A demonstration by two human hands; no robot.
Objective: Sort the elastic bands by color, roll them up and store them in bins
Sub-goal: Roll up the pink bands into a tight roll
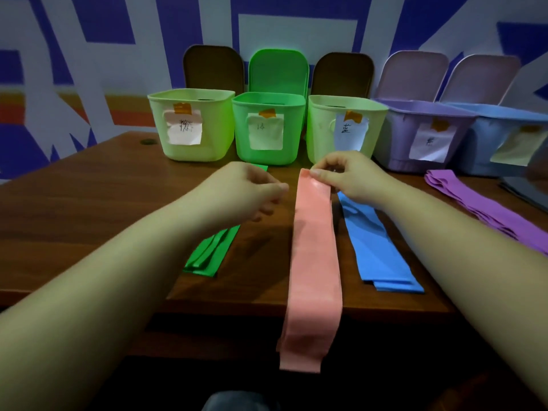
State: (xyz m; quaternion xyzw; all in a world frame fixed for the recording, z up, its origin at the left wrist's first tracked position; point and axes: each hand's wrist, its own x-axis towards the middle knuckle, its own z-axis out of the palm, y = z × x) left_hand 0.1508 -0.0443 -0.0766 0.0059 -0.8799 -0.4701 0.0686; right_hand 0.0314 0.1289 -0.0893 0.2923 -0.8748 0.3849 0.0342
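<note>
While right-hand fingers (pixel 318 172) pinch the pink band's (pixel 314 256) far edge, left fingers (pixel 275 188) seemingly curl empty.

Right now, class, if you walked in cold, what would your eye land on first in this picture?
Probably the long salmon-pink elastic band, running down the middle of the brown wooden table and hanging over its near edge, its far end pinched by the right hand. Next, the row of labelled plastic bins along the back, then the flat blue elastic bands and green elastic bands either side.
</note>
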